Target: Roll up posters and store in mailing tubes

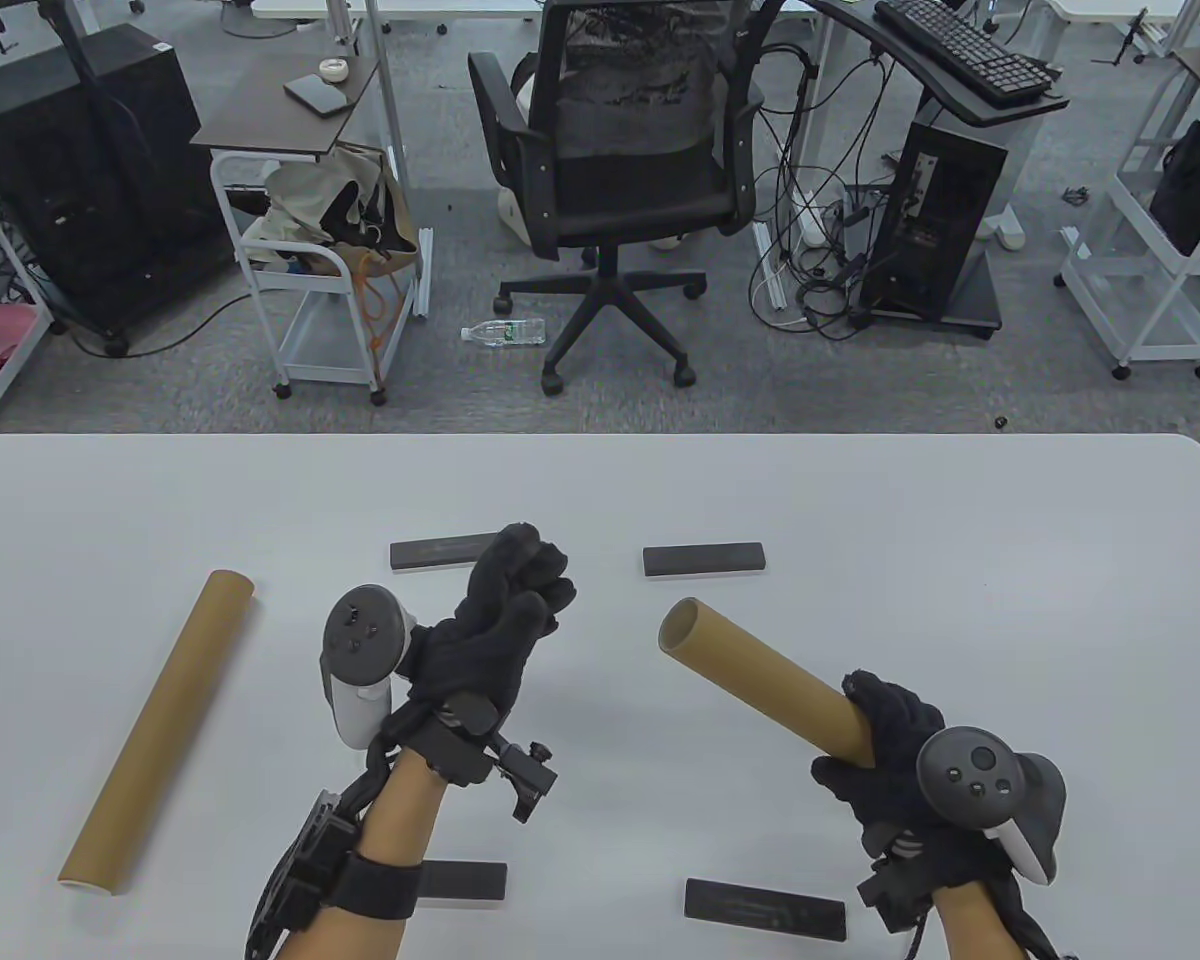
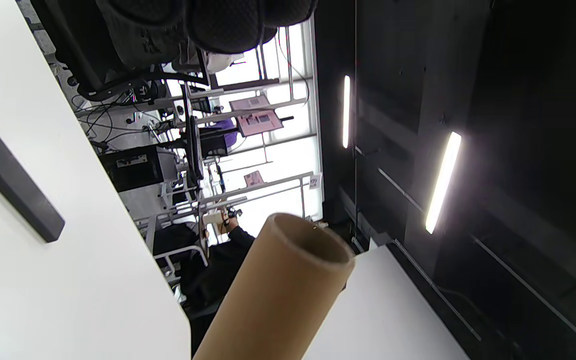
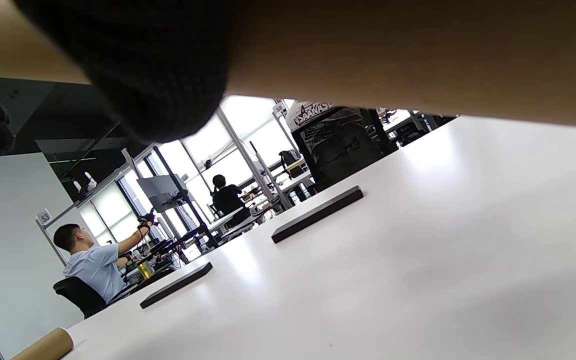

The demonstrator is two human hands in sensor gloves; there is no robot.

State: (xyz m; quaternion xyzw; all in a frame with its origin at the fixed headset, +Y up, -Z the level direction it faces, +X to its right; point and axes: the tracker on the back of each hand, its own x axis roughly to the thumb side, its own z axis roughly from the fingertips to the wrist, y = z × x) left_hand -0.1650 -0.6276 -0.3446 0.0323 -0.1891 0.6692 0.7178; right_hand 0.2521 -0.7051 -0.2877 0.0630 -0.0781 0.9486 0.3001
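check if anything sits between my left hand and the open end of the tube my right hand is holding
Nothing visible does. The left hand hovers above the table, left of the open end of the held tube, with only bare tabletop between them. The right hand grips the tube's near end.

Evenly and softly lit from above in the table view; only faint, short shadows on the white table (image 1: 860, 520). Sharp across the middle, bowed at the edges by a wide lens. In the left wrist view, harsh contrast: two ceiling strip lights (image 2: 442, 182) flaring with halos, bright windows (image 2: 278, 165) washed out, dark surroundings nearly black. In the right wrist view, backlit by blown-out windows, sheen on the table, close glove (image 3: 148, 70) and tube (image 3: 418, 55) blurred, out of focus.
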